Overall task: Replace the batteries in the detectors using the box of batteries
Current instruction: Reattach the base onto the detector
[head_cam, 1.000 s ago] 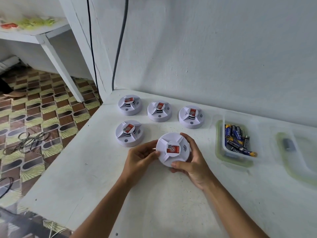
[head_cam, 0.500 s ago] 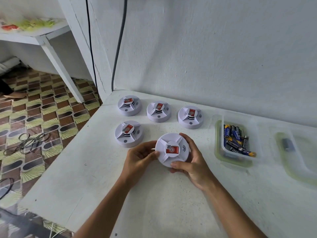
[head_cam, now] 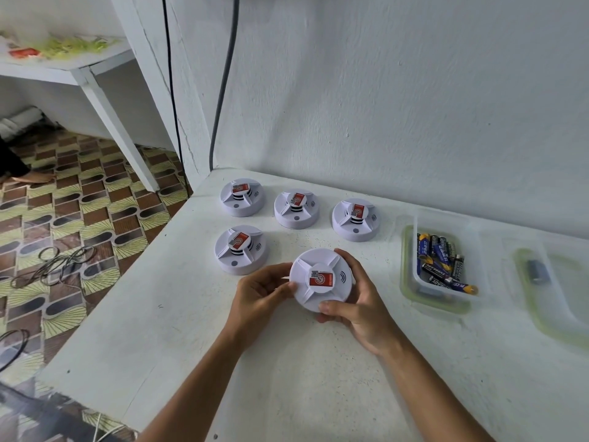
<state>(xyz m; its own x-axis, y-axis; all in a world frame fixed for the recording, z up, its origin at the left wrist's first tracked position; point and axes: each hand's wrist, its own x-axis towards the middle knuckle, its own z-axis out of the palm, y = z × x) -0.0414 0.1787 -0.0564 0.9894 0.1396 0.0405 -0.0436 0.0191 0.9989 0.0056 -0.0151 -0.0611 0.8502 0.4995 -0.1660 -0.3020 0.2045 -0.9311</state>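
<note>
A white smoke detector (head_cam: pixel 321 279) with a red label on its centre is gripped between both hands above the white table (head_cam: pixel 165 320). The left hand (head_cam: pixel 258 291) is closed on its left rim, thumb and fingertips pressed to the edge; the right hand (head_cam: pixel 363 309) is wrapped around its right side, thumb laid on the near rim. Beyond the left hand, four more detectors (head_cam: pixel 241 249) are set out on the table. To the right of the right hand, well apart from it, a clear plastic box (head_cam: pixel 446 266) of AA batteries (head_cam: pixel 441 261) is seen, with a second clear container (head_cam: pixel 554 282) farther right, holding a small dark object that cannot be identified
</note>
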